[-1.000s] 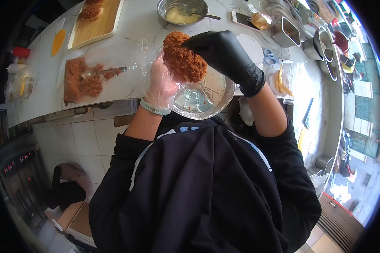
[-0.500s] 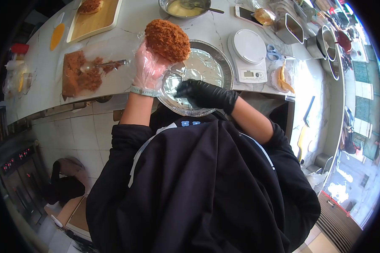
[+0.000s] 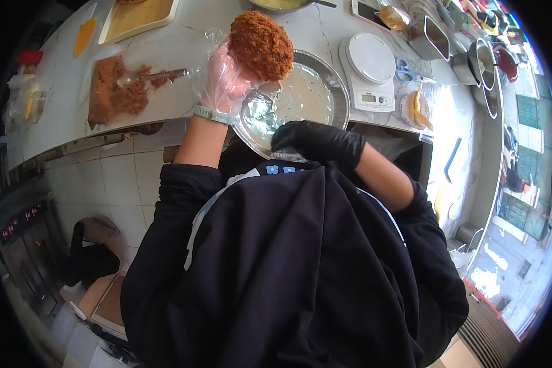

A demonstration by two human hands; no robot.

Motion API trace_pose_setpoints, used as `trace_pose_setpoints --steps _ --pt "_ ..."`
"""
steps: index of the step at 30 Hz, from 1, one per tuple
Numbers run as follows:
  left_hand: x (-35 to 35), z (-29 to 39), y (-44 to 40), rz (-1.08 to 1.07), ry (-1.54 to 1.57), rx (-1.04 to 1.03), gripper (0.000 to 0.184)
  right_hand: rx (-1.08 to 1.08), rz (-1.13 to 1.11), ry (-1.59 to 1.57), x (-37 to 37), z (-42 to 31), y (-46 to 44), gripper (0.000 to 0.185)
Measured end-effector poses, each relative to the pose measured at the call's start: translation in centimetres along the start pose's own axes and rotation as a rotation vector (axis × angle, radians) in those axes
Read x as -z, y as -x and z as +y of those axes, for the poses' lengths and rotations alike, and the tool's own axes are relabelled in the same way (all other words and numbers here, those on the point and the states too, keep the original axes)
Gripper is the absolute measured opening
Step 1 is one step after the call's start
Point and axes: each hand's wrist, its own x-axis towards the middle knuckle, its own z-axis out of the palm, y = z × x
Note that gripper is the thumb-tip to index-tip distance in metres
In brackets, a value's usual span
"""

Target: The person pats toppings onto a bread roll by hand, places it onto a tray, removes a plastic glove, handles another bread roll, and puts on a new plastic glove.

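My left hand [image 3: 226, 76], in a clear plastic glove, holds a bun coated in reddish-brown floss [image 3: 261, 46] above the left part of a round foil tray [image 3: 345, 92]. My right hand [image 3: 310, 141], in a black glove, is at the tray's near edge, its fingers bent together over the foil; whether anything is between them is hidden. Left of my left hand, loose floss [image 3: 113, 92] lies on a clear plastic sheet, with a metal spoon [image 3: 127, 80] in it.
A white scale [image 3: 368, 67] stands right of the foil tray, with scissors [image 3: 405, 70] beyond. At the back are a wooden-bottomed tray [image 3: 138, 18], a metal bowl [image 3: 282, 5] and a phone [image 3: 369, 12]. Metal containers [image 3: 428, 38] stand at the right.
My right hand has left the bun and dropped to the foil tray's near edge. My left hand has raised the bun away from the body. The view has shifted slightly.
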Motion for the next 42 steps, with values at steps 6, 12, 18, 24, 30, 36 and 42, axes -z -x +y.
trace_pose_setpoints --steps 6,12,18,24,30,36,42 --pt "0.0 -0.5 0.4 0.043 -0.057 0.001 0.045 -0.69 0.411 0.226 3.2 -3.4 3.8 0.042" --pt "-0.8 -0.7 0.9 0.081 -0.097 -0.007 0.045 -0.33 0.577 -0.152 -1.8 -3.3 3.4 0.033" --pt "-1.2 -1.0 1.2 0.054 -0.098 0.0 0.046 -0.643 0.428 0.041 -0.5 -3.3 4.2 0.033" --pt "-0.8 -1.1 0.8 0.084 -0.156 -0.032 0.048 -0.247 0.386 -0.039 -0.8 -3.2 2.0 0.024" --pt "-0.3 -0.9 0.9 0.061 -0.153 -0.029 0.047 -0.383 0.287 -0.327 -0.5 -2.9 2.0 0.038" --pt "-2.4 -1.2 2.0 0.172 -0.164 -0.017 0.046 -0.234 0.155 -0.076 -0.4 -2.5 2.0 0.026" --pt "-0.4 -1.0 1.6 0.01 -0.023 0.022 0.045 -0.528 0.095 -0.376 0.8 -1.4 0.7 0.018"
